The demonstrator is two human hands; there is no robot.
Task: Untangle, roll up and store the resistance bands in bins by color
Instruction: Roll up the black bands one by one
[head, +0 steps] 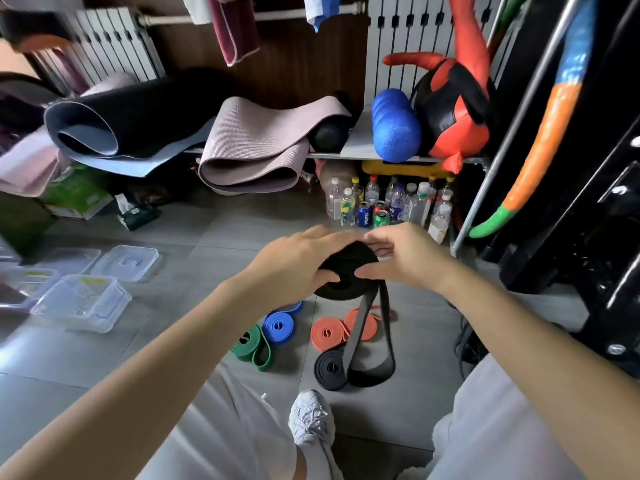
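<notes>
On the far left, clear bins [81, 303] stand on the floor [180, 271], with two lids [126, 263] lying behind them. The bin at the very edge seems to hold something dark, but that part is blurred. More to the middle, a rolled green band [252, 346] lies on the floor, and a rolled blue band [278, 325] lies just beside it.

Above them I hold the black roll [346, 263] in the air, between both hands. My left hand [301, 261] grips its left side, with the fingers curled over the rim and the thumb pressed near the centre. My right hand [405, 254] pinches the right side, fingers on top and thumb below. The loose tail [372, 377] of this band hangs down as a long loop and reaches the floor.

Under the roll lie two orange bands [327, 334], both rolled and touching each other. In front of them is a second black band [327, 370], also rolled, just beside the hanging loop. Farther back, bottles [381, 202] stand under a shelf.
</notes>
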